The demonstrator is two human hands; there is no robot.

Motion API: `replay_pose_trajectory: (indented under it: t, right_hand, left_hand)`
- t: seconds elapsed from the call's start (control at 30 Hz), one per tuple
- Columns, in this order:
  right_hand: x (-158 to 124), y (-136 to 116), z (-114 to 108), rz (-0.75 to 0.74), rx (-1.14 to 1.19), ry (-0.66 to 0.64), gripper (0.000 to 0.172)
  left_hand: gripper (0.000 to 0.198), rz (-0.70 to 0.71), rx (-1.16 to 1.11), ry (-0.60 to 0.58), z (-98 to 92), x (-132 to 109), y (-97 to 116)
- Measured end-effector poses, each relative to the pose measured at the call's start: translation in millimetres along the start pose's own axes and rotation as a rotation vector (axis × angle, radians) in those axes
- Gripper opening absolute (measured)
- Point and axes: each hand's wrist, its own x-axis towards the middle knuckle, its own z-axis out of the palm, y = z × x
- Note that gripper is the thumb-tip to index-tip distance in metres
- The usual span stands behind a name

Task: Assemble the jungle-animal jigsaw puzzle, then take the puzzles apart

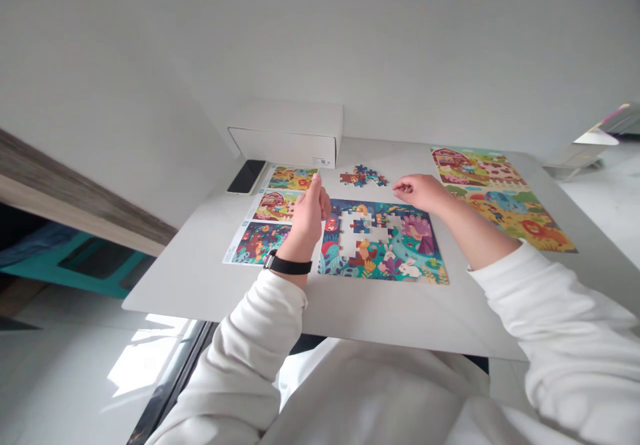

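A partly filled jigsaw puzzle (pixel 367 273) of animals in dark blue and teal lies flat on the table, with white gaps in its middle and upper part. Over its upper left edge is my left hand (pixel 312 206), thumb up and fingers curled in; anything inside the fingers is hidden. A small heap of loose puzzle pieces (pixel 369 177) lies behind the puzzle. Just right of that heap hovers my right hand (pixel 420 190), its fingers bent and drawn together, with no piece visible at the tips. Left of the puzzle is a picture sheet (pixel 260 242), partly covered by my left hand.
On the table (pixel 380 312), a white box (pixel 285 142) stands at the back left against the wall. A phone (pixel 247 176) lies in front of it. Two bright finished-looking pictures, a farm scene (pixel 475 167) and a safari scene (pixel 515 215), lie at the right.
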Motion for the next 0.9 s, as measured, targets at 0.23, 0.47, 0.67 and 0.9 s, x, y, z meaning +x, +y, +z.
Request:
replay_pose_trajectory:
  t: [0.23, 0.47, 0.67, 0.9]
  right_hand:
    - [62, -12, 32, -0.058, -0.179, -0.059, 0.021]
    - [89, -31, 73, -0.118, -0.298, -0.079, 0.048]
    - [106, -22, 84, -0.119, -0.195, -0.074, 0.057]
    - [111, 5, 78, -0.139, -0.151, -0.079, 0.06]
  left_hand:
    - [0.059, -0.083, -0.412, 0.08, -8.1, 10, 4]
    - [0.048, -0.161, -0.599, 0.165, -9.3, 13, 6]
    - [0.045, -0.201, -0.608, 0.154, -6.6, 11, 10]
    - [0.043, -0.215, -0.617, 0.135, -4.9, 11, 8]
